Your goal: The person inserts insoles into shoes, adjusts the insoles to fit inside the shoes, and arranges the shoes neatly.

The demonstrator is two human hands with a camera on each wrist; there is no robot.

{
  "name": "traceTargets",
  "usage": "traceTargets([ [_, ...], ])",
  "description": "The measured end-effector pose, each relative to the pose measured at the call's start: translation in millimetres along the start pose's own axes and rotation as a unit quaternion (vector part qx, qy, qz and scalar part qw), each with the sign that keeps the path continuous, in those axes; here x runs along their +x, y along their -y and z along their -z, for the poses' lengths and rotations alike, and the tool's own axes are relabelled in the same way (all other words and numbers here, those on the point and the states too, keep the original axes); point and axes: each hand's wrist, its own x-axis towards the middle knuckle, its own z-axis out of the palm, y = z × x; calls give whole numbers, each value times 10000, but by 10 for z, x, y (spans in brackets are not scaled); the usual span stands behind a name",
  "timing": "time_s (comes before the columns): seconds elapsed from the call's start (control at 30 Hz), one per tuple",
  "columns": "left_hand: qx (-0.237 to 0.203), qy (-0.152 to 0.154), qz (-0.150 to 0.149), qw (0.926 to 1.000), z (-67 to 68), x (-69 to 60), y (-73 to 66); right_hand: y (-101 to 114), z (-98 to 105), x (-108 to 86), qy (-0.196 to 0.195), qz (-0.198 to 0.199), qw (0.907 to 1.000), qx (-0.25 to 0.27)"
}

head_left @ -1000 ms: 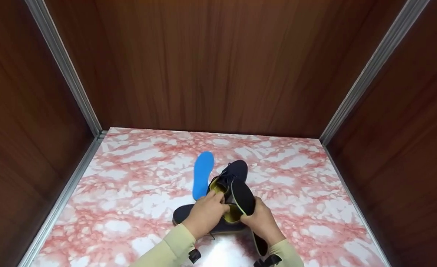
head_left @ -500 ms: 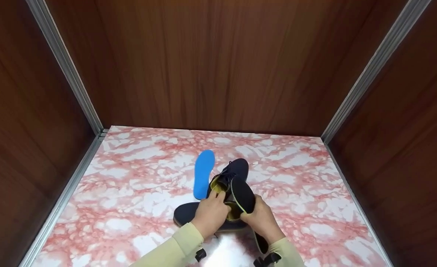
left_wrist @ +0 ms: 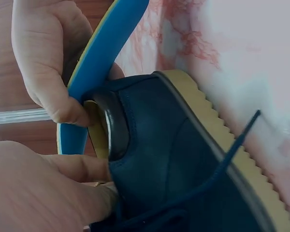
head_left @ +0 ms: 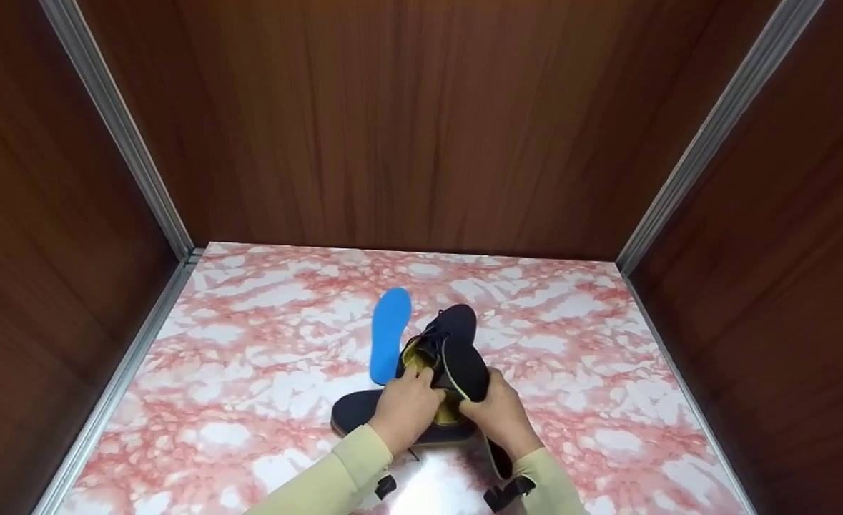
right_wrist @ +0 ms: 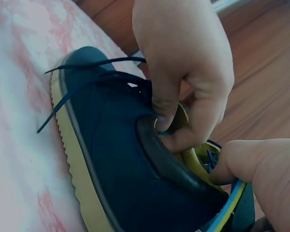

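In the head view a dark shoe [head_left: 355, 410] lies with its toe to the left, its yellow lining showing. The left hand [head_left: 408, 408] pinches the edge of its opening, fingers partly inside, also visible in the right wrist view [right_wrist: 186, 72]. At the heel end, the right hand [head_left: 501, 415] grips a bent insole [head_left: 466, 368], dark on one face; in the left wrist view the insole [left_wrist: 104, 48] shows blue with a yellow edge. The right thumb rests by the shoe's opening. A second dark shoe [head_left: 458, 323] lies behind, toe pointing away.
A flat blue insole [head_left: 390, 332] lies left of the rear shoe. The red-and-white patterned surface [head_left: 249, 357] is bounded by brown wood panels [head_left: 392, 129] at the back and sides, with metal rails [head_left: 124, 121] at the corners.
The left hand has shifted slightly right along the shoe opening. The right hand and its insole have moved only slightly; the hold of both hands stays the same.
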Motion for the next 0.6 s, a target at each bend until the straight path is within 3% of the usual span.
traceTargets([
  [0.13, -391, -241, -16, 9989, -27, -67, 80, -3, -10, 31, 52, -98, 9998, -149],
  [0.23, -1006, -604, 39, 9931, -85, -117, 139, -23, -2, 33, 43, -113, 9998, -188],
  [0.33, -1868, -783, 143, 9792, -157, -177, 209, -40, -5, 25, 14, -139, 9997, -190],
  [0.43, -2805, -759, 320, 9563, -210, -243, 275, -52, -11, 12, -29, -194, 9996, -201],
  [0.5, -2998, -907, 253, 9493, -245, -284, 312, -61, -10, 3, -57, -224, 9995, -210],
  [0.6, -2997, -1068, 86, 9480, -294, -345, 362, -72, -9, -13, -69, -272, 9994, -219],
])
